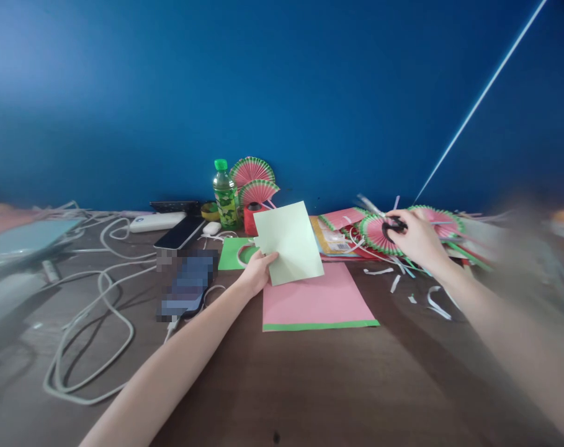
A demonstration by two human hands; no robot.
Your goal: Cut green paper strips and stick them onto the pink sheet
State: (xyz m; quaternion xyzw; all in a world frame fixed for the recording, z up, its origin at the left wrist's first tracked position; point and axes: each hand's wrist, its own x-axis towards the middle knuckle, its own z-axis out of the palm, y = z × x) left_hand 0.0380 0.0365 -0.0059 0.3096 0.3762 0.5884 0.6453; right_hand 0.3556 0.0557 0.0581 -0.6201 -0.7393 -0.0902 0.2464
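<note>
My left hand (257,273) pinches the lower left edge of a pale green paper sheet (291,242) and holds it tilted above the table. Below it lies a pink sheet (316,301) on top of a green one, whose edge shows along the bottom. My right hand (414,239) is closed around black-handled scissors (393,226), blades pointing up and left, over a pile of pink-and-green folded paper fans (379,239).
A green bottle (224,192), two standing paper fans (254,180) and a red spool stand at the blue wall. A phone (188,285), white cables (95,298), a power bank (157,221) and a dark tablet lie left. White paper scraps (433,303) litter the right.
</note>
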